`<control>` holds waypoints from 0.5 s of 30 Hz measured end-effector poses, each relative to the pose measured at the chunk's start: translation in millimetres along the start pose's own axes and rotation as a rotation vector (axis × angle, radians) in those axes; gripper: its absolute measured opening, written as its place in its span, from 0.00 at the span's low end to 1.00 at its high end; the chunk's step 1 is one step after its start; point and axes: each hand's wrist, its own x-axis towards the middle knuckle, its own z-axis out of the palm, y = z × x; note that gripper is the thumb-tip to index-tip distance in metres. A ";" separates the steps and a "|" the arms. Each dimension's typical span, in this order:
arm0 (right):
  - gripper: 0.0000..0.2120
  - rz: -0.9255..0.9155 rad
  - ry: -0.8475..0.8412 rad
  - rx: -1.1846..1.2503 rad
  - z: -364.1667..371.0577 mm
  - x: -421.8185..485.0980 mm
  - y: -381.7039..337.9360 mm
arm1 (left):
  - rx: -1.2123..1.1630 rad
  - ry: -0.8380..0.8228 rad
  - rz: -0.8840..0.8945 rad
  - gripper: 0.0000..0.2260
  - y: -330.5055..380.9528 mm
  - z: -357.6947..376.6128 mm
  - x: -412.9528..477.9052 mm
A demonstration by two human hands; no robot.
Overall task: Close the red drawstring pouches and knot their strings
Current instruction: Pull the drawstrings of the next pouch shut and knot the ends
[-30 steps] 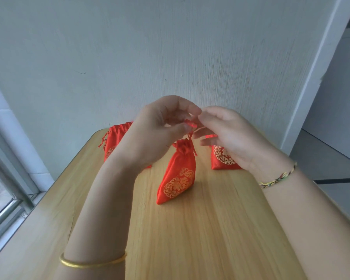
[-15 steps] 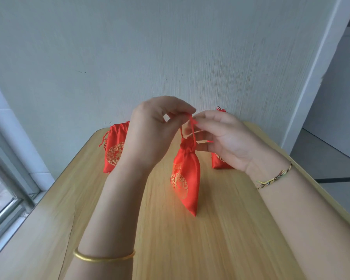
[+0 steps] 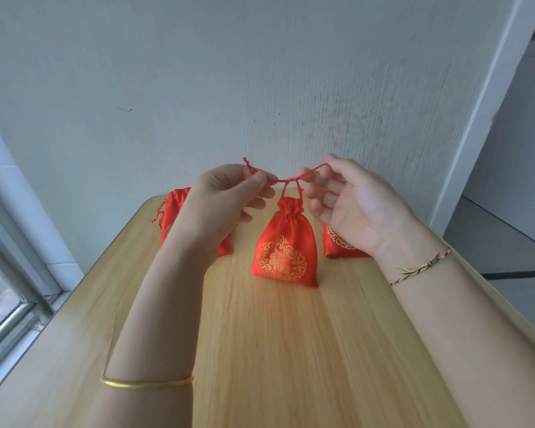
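Three red pouches show in the head view. The middle pouch (image 3: 286, 242) hangs below the fingers, its base touching the worktop (image 3: 291, 350), its mouth gathered shut. The left hand (image 3: 226, 200) has its fingers pinched on one string end (image 3: 250, 168); the right hand (image 3: 349, 200) pinches the other end (image 3: 314, 170). Both pull outward, apparently to cinch the knot (image 3: 289, 180) between them. Behind the left fingers sits another pouch (image 3: 175, 211), behind the right a third pouch (image 3: 340, 245).
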 end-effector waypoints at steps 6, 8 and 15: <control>0.15 0.083 0.047 0.119 -0.7 2.9 3.2 | 0.130 0.223 -0.065 0.11 -1.8 0.3 4.9; 0.15 0.105 0.120 0.042 -6.2 6.0 4.3 | 0.148 0.294 -0.079 0.11 -2.5 0.1 6.4; 0.13 0.133 0.204 0.043 -11.0 8.7 11.8 | -0.446 0.058 -0.022 0.12 9.8 16.3 0.3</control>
